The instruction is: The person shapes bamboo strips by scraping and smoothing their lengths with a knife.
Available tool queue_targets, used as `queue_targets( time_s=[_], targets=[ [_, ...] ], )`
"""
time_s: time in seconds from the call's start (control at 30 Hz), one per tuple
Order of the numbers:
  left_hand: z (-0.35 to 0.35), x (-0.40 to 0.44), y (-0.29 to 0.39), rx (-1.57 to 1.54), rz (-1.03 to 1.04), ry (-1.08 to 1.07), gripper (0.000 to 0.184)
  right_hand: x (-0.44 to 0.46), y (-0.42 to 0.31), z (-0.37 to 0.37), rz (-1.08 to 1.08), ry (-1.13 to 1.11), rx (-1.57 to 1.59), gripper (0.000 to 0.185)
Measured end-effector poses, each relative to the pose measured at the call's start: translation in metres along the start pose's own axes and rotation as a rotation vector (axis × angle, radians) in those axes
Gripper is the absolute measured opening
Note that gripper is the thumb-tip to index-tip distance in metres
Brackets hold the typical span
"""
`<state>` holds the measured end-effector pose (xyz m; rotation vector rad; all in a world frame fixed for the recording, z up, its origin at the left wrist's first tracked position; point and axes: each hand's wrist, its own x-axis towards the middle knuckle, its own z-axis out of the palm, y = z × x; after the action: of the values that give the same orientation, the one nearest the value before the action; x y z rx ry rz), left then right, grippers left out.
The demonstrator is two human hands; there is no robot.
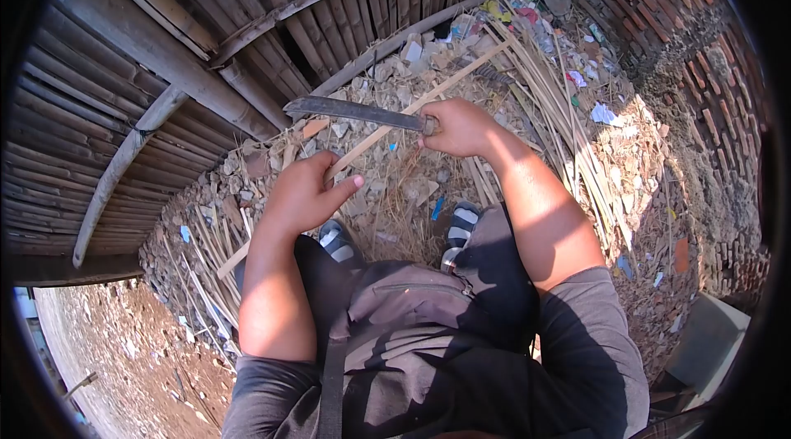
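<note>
Two sets of fingers (433, 110) grip mid-frame: the right hand (463, 128) holds a long dark metal blade (354, 111), the left hand (298, 194) a thin pale wooden strip (445, 91); strokes are best kept clear of the left hand.

From my feed, the blade (354, 112) looks like dull, dark metal, matt and scuffed. The strip (420, 103) reads as pale, fairly smooth split wood or bamboo. I see weathered, matt bamboo in the wall (74, 142), rough brick in the other wall (704, 97), matt dark cloth in the bag (404, 299), and coarse, dusty rubble (383, 192).
</note>
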<state>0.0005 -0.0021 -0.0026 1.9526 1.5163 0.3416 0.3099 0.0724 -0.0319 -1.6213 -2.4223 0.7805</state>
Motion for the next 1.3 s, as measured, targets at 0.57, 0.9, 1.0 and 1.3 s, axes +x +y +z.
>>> queue_targets(
  time_s=[0.57,0.9,1.0,1.3],
  targets=[
    [-0.001,0.001,0.007,0.074,-0.024,-0.058,0.057,0.003,0.004,0.009,-0.071,-0.028,0.006,0.048],
    [0.003,0.002,0.003,0.108,-0.008,-0.084,0.06,0.009,0.009,0.016,-0.031,-0.129,-0.004,0.044],
    [0.005,0.002,0.003,0.096,-0.006,-0.072,0.06,0.01,0.011,0.017,-0.031,-0.133,0.016,0.041],
    [0.005,0.001,0.003,0.096,-0.01,-0.081,0.062,0.009,0.008,0.012,-0.011,-0.159,0.025,0.041]
  ],
)
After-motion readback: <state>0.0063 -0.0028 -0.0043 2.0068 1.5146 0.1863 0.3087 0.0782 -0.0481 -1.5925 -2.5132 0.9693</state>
